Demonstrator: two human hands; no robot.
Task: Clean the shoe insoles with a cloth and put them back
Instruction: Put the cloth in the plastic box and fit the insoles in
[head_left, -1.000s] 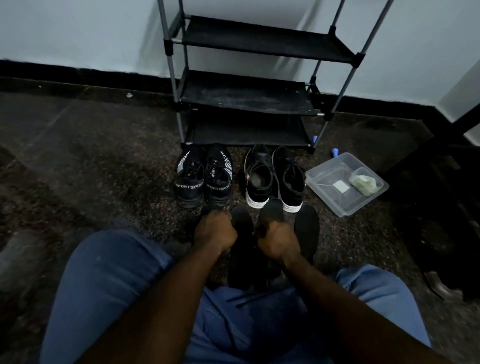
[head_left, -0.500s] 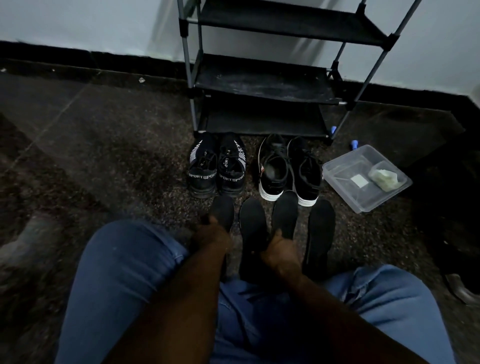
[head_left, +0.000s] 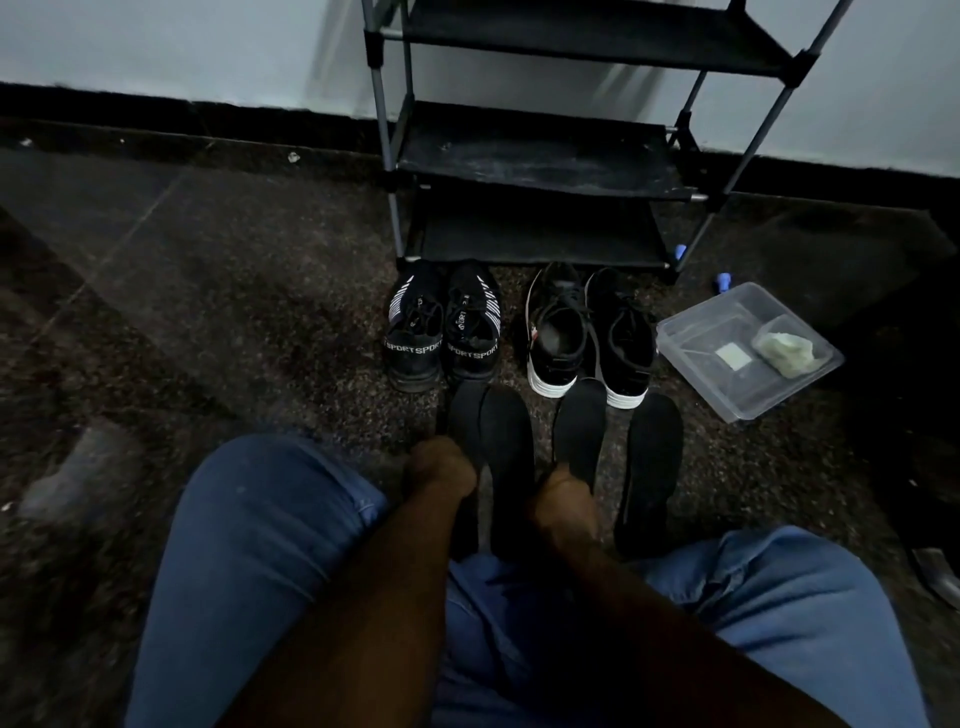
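Dark speckled floor (head_left: 208, 312) serves as the workbench, with the person seated low and jeans-clad knees (head_left: 260, 545) spread to leave room between them. In that gap both hands reach down. The left hand (head_left: 441, 467) sits knuckles-up over the heel end of the two leftmost insoles (head_left: 511, 441), which overlap each other. The right hand (head_left: 566, 501) covers the heel of the third. Their fingers curl under and out of sight, so I cannot tell whether either grips or merely rests.

All four insoles lie toe-forward, each roughly pointing at its shoe, likely to keep pairs sorted. Beyond stand the sport shoes (head_left: 415, 338) and white-soled shoes (head_left: 553, 338), openings facing back for easy refitting. To the right, a clear tub (head_left: 691, 358) holds the cloth (head_left: 784, 353), untouched. Behind stands the shoe rack (head_left: 535, 161).
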